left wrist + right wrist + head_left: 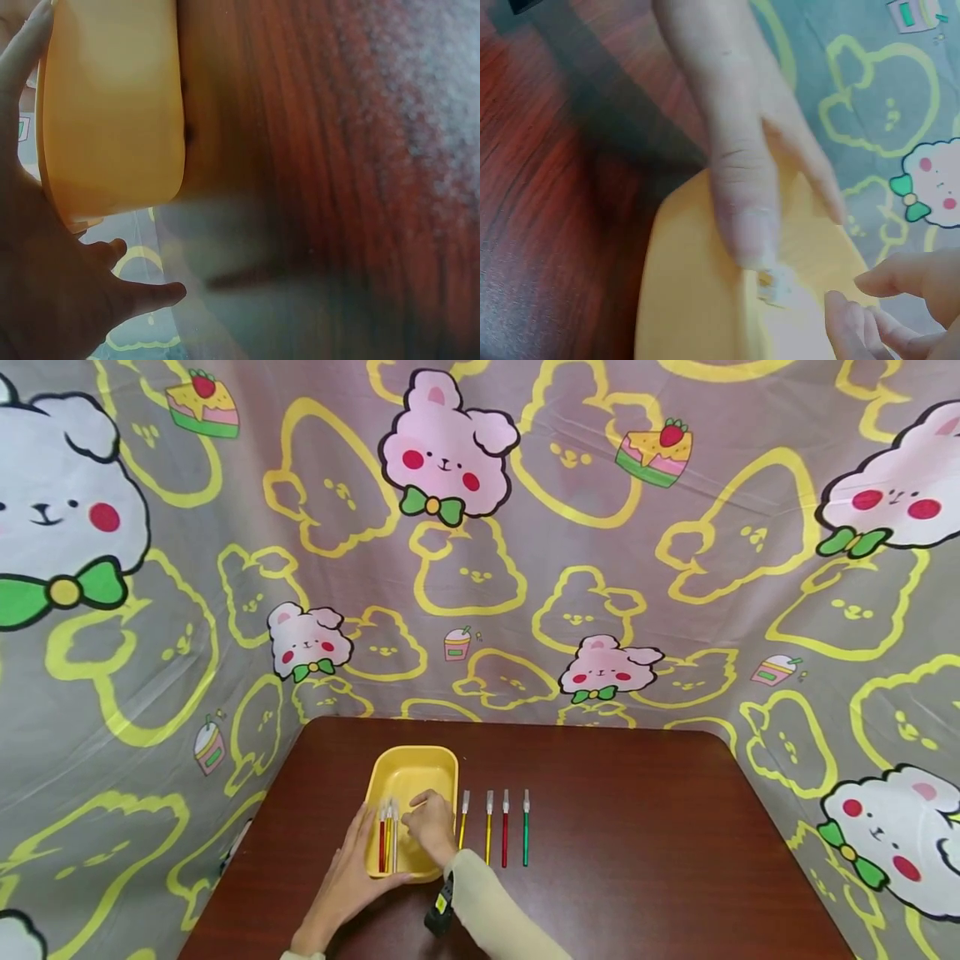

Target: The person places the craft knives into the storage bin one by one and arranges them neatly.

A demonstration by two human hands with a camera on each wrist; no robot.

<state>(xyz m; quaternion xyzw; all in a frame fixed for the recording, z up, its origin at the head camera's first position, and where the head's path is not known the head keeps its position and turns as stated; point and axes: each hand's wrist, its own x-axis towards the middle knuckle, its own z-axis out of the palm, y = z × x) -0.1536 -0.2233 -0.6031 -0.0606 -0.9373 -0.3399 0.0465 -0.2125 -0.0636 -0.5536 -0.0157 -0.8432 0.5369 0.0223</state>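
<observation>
A yellow plastic tray (412, 756) stands on the table, with slim capped craft-knife-like sticks in its left part: a red one (382, 845), a yellow one (388, 843) and a pale one (395, 845). My left hand (356, 864) holds the tray at its near left corner, thumb over the near rim, fingers spread along the left wall. In the right wrist view, that thumb (746, 217) rests on the rim. Over the tray's inside is my right hand (431, 827), fingers bent loosely. A gap shows between its thumb and fingertips (840, 307), with nothing held there.
Right of the tray, several similar sticks lie in a row: a yellow one (462, 831) partly behind the right hand, another yellow one (489, 835), a red one (505, 839) and a green one (526, 839). A patterned curtain (525, 543) surrounds the brown table (637, 835).
</observation>
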